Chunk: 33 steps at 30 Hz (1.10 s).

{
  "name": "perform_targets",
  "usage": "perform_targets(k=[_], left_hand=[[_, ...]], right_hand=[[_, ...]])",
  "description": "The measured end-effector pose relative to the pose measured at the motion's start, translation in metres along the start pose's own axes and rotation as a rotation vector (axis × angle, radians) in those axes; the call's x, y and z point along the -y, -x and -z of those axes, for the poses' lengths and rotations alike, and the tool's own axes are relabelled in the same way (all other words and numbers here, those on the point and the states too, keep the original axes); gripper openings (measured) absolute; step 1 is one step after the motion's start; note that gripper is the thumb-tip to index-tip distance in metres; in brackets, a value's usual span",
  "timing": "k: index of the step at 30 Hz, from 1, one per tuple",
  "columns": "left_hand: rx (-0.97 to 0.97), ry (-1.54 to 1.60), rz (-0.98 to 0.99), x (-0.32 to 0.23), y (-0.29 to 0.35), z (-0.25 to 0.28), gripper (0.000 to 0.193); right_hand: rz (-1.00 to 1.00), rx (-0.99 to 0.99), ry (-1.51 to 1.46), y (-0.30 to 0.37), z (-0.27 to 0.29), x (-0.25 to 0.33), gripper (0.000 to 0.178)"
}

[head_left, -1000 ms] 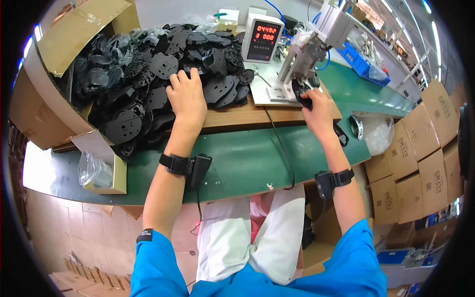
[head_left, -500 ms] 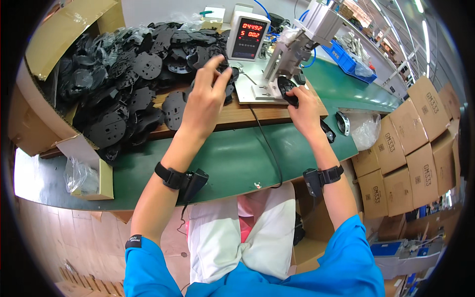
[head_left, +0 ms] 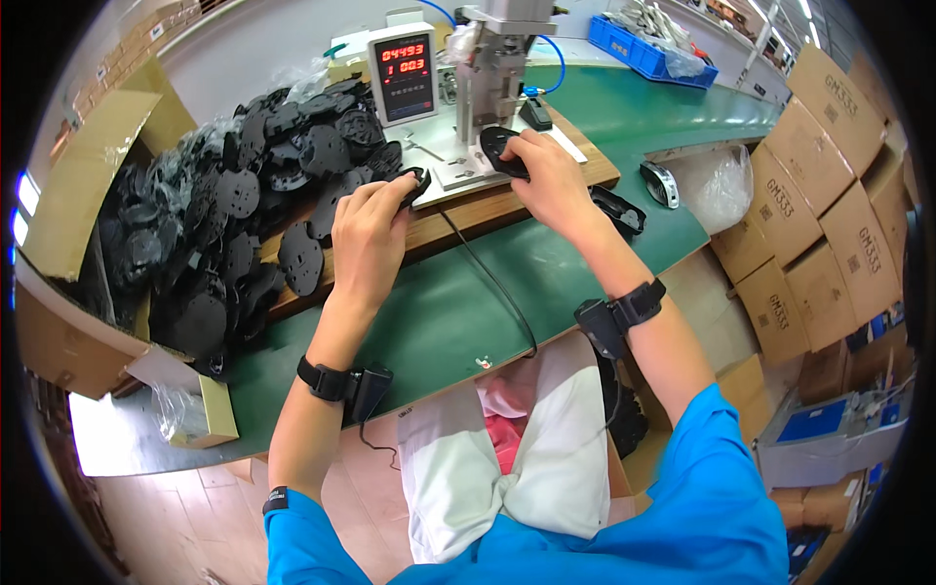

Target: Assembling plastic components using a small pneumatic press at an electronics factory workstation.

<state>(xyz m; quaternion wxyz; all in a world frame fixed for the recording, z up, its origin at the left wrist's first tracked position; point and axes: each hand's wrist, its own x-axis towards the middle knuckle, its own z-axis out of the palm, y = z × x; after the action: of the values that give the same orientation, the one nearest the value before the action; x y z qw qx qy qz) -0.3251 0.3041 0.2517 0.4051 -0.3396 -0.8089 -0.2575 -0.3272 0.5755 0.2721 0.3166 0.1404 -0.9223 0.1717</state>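
My right hand (head_left: 554, 180) pinches a rounded black plastic cover (head_left: 498, 146) and holds it tilted under the head of a metal press (head_left: 487, 83), above its plate. In my left hand (head_left: 369, 234), thumb and fingers are closed on a smaller-looking black plastic part (head_left: 419, 182) at the plate's near left edge; the fingers hide some of it. A heap of flat black plastic parts (head_left: 239, 193) with holes lies to the left of that hand. Just behind it stands a white counter box (head_left: 405, 73) with a lit red display.
A wooden board (head_left: 444, 219) carries the press on the green table (head_left: 468, 322). A black cable (head_left: 487, 268) crosses the front. At the right are a black shell (head_left: 619, 210), a silver-and-black part (head_left: 660, 184), a plastic bag (head_left: 717, 185) and stacked cartons (head_left: 809, 205). A blue crate (head_left: 643, 54) stands behind.
My left hand has lowered and its fingers have closed on a black part. My right hand keeps the cover at the press. The display digits differ, and the whole view has shifted.
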Motion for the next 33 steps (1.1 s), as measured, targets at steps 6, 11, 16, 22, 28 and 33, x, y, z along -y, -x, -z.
perform_targets(k=[6,11,16,22,28,33], left_hand=[[0.031,0.019,-0.137,-0.03,-0.023,-0.029,0.068],[0.085,-0.15,-0.354,-0.046,-0.047,-0.075,0.045],[0.091,-0.223,-0.34,-0.038,-0.054,-0.116,0.044],[0.07,-0.275,-0.285,-0.043,-0.055,-0.125,0.043],[0.261,-0.204,-0.142,-0.058,-0.067,-0.109,0.049],[0.118,-0.255,-0.196,-0.057,-0.068,-0.124,0.037]], right_hand=[[-0.069,-0.327,-0.291,0.067,0.049,0.021,0.031],[-0.009,-0.308,-0.256,0.21,0.102,0.057,0.035],[-0.414,-0.143,-0.159,0.339,0.112,0.055,0.034],[-0.885,-0.065,-0.188,0.451,0.106,0.03,0.025],[-1.119,0.023,-0.151,0.536,0.05,-0.016,0.025],[-1.137,0.165,-0.175,0.56,0.008,-0.03,0.029]])
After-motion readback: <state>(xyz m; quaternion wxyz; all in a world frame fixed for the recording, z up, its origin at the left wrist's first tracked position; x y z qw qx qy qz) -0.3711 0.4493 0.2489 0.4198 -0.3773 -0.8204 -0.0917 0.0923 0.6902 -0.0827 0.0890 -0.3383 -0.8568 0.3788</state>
